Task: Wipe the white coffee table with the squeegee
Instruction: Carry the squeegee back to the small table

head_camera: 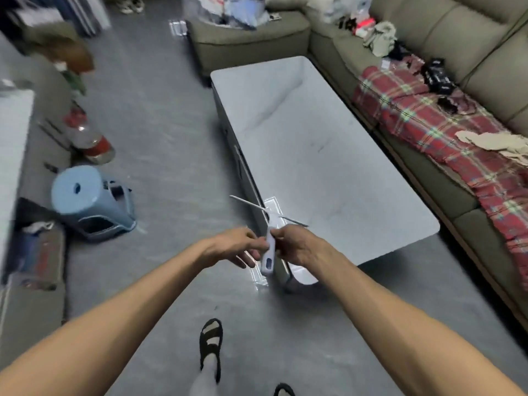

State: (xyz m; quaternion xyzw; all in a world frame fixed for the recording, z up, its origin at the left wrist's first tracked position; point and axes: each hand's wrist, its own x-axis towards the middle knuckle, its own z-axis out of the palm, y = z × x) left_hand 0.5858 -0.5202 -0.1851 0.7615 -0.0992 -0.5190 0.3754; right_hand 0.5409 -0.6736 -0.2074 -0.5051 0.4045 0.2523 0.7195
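Head view looks down on the white coffee table (pixel 323 155), the biggest thing in play, its long axis running from the near end by the person's hands away toward the far corner by the sofa (pixel 471 38). Its top is bare apart from faint grey streaks, and I see no band that looks freshly wiped, so I judge the wiping itself not yet begun: the whole top, from near edge to far edge, is left to do.

Next down in size, the squeegee (pixel 270 247) is held in the air just above the table's near left corner, not pressed to the top. Its handle runs roughly toward and away from the person, the butt end with its hanging slot pointing back at the person and the head pointing away over the table. Its thin blade lies crosswise to the handle, slanting from the upper left off the table's left edge to the lower right over the top. Blur hides whether the blade touches anything.

Both of the 2 hands meet on the handle. Right hand (pixel 297 247) is closed around its upper part. Left hand (pixel 240 248) rests against the handle's left side with the fingers partly spread; whether it grips firmly or only steadies, I cannot tell.
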